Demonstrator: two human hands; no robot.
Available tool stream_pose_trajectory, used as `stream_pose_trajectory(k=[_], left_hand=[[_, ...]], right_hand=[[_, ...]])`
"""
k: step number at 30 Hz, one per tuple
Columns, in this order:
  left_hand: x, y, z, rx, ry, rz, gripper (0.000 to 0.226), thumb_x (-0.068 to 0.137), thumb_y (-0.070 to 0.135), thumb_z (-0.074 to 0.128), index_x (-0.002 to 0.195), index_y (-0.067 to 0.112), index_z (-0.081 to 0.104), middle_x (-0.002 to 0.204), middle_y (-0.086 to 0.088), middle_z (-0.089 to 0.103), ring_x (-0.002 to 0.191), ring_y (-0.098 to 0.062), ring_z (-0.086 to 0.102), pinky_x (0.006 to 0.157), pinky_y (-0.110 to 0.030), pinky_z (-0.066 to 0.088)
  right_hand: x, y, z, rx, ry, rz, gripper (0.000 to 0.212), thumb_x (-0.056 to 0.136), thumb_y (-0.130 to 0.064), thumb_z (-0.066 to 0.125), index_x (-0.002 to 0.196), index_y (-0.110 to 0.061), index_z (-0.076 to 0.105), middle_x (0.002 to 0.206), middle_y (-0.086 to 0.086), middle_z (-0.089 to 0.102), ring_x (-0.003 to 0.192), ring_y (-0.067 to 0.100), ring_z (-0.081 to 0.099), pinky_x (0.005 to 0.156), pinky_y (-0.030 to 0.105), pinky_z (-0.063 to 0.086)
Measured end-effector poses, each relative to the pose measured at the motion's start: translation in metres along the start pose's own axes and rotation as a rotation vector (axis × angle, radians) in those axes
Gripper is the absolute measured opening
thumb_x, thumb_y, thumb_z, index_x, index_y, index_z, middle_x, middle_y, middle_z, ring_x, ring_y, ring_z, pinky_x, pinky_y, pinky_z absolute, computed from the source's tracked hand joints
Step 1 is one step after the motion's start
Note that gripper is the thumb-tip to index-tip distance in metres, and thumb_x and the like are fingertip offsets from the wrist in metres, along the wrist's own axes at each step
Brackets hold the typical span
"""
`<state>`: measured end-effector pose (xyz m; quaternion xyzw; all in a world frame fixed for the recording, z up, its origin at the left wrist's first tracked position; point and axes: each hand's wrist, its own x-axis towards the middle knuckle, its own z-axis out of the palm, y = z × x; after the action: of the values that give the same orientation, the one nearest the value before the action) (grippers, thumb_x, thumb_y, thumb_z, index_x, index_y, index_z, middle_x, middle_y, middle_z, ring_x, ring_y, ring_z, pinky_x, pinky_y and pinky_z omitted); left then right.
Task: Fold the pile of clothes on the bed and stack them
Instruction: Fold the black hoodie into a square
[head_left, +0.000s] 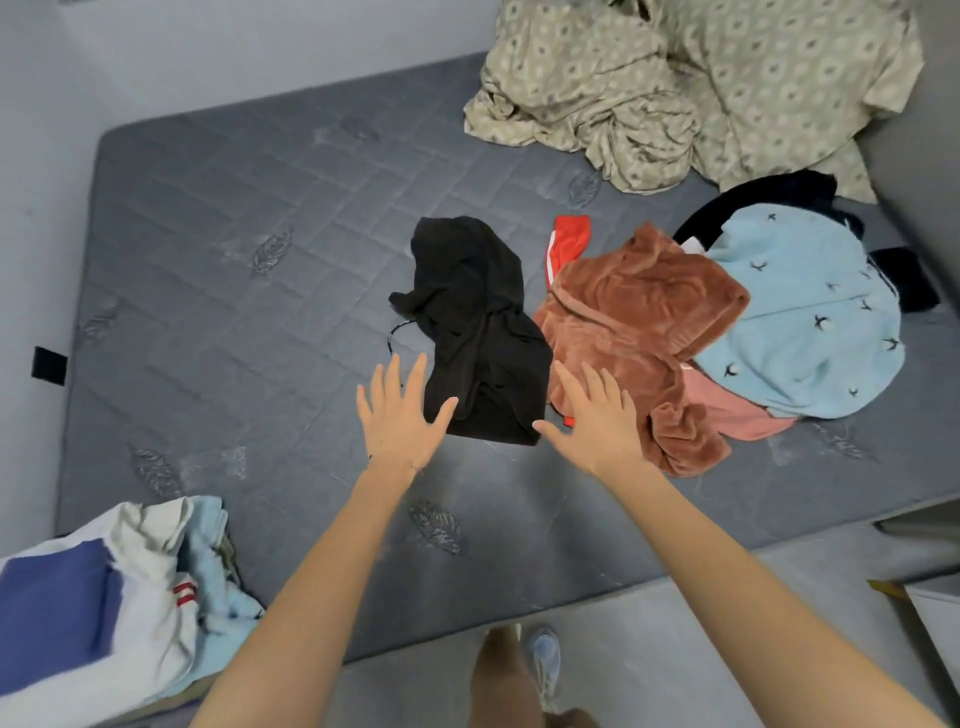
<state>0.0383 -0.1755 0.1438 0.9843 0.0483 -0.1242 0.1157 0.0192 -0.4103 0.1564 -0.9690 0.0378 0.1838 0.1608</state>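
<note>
— What sits furthest left?
— A bundle of white, blue and pale-blue cloth (104, 597), on the near-left corner of the grey quilted mattress (249, 270).

— And the person's hands?
— The left hand (400, 415) is spread flat with straight fingers and holds nothing. It is just left of the crumpled black garment (478, 332) (its thumb overlaps the cloth's near edge, but contact cannot be told). The right hand (597, 421) is also spread wide and empty, just right of that garment, over the edge of the rust-brown fleece garment (639, 317).

— The rest of the pile?
— A red cloth with a white stripe (570, 244) shows behind the fleece, and a pink garment (727, 413) lies beneath it. A light-blue fuzzy top with small dark marks (810, 322) rests over both, on a dark navy piece (753, 200). A rumpled beige patterned sheet (701, 83) fills the far-right corner.
</note>
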Motion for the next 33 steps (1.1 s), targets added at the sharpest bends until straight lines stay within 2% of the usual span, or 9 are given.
stream_pose_trajectory(k=[6,12,17,20,23,26,28,30,33], left_hand=[[0.089,-0.015,0.014,0.021,0.001,0.027,0.074,0.093,0.061,0.037,0.152,0.027,0.008,0.16,-0.007,0.009,0.147,-0.027,0.004,0.117,-0.047,0.001],[0.17,-0.021,0.048,-0.212,-0.092,-0.013,0.08,0.092,0.057,0.045,0.152,0.026,0.004,0.16,-0.007,0.009,0.147,-0.022,0.005,0.119,-0.048,0.004],[0.239,-0.027,0.11,-0.204,-0.098,-0.051,0.084,0.09,0.06,0.046,0.151,0.032,-0.004,0.16,-0.006,-0.005,0.147,-0.024,-0.004,0.118,-0.047,0.0],[0.285,-0.027,0.149,-0.176,-0.086,-0.07,0.09,0.088,0.06,0.05,0.151,0.033,-0.009,0.16,-0.006,-0.013,0.147,-0.025,-0.011,0.117,-0.049,-0.002],[0.319,-0.03,0.183,-0.256,-0.113,-0.12,0.093,0.088,0.055,0.054,0.15,0.032,-0.011,0.161,-0.004,-0.004,0.147,-0.024,-0.005,0.117,-0.053,0.002],[0.334,-0.032,0.216,-0.365,-0.114,-0.148,0.096,0.087,0.05,0.059,0.151,0.028,-0.009,0.158,-0.006,0.009,0.146,-0.026,0.007,0.116,-0.054,0.011],[0.338,-0.031,0.23,-0.317,-0.032,-0.154,0.095,0.087,0.05,0.059,0.152,0.023,-0.004,0.152,-0.01,0.019,0.142,-0.028,0.015,0.116,-0.049,0.013],[0.346,-0.029,0.235,-0.297,0.066,-0.166,0.087,0.087,0.049,0.06,0.151,0.016,0.012,0.14,-0.013,0.031,0.134,-0.03,0.026,0.114,-0.047,0.02],[0.356,-0.03,0.235,-0.253,0.202,-0.147,0.056,0.087,0.04,0.064,0.127,0.004,0.046,0.116,-0.017,0.048,0.113,-0.033,0.044,0.098,-0.046,0.037]], right_hand=[[0.089,-0.003,0.006,0.015,0.013,0.03,0.082,0.089,-0.06,0.05,0.153,-0.033,0.006,0.159,0.008,0.013,0.147,0.027,0.005,0.118,0.045,0.012],[0.167,0.008,0.036,0.096,-0.047,0.12,0.083,0.089,-0.06,0.049,0.153,-0.033,0.003,0.16,0.006,0.011,0.147,0.026,0.005,0.118,0.046,0.014],[0.249,0.021,0.099,0.258,-0.113,0.125,0.106,0.077,-0.066,0.061,0.152,-0.035,-0.007,0.161,0.003,0.002,0.148,0.023,0.002,0.119,0.045,0.014],[0.3,0.022,0.142,0.369,-0.112,0.108,0.118,0.072,-0.058,0.073,0.152,-0.029,-0.008,0.162,0.002,0.002,0.148,0.022,0.003,0.12,0.043,0.015],[0.341,0.024,0.18,0.425,-0.08,0.096,0.124,0.069,-0.055,0.077,0.153,-0.024,-0.008,0.161,0.004,0.008,0.148,0.021,0.006,0.119,0.043,0.017],[0.362,0.032,0.208,0.366,-0.057,0.143,0.118,0.073,-0.055,0.074,0.152,-0.028,-0.009,0.161,0.007,0.008,0.148,0.022,0.005,0.119,0.044,0.013],[0.364,0.033,0.218,0.294,0.0,0.139,0.109,0.078,-0.054,0.07,0.153,-0.029,-0.006,0.161,0.009,0.008,0.148,0.022,0.007,0.118,0.044,0.012],[0.363,0.033,0.222,0.292,0.058,0.115,0.103,0.08,-0.053,0.068,0.153,-0.029,0.0,0.16,0.008,0.011,0.148,0.02,0.007,0.117,0.043,0.012],[0.363,0.035,0.224,0.319,0.06,0.102,0.096,0.08,-0.053,0.067,0.153,-0.031,0.008,0.161,0.007,0.011,0.148,0.019,0.005,0.118,0.044,0.01]])
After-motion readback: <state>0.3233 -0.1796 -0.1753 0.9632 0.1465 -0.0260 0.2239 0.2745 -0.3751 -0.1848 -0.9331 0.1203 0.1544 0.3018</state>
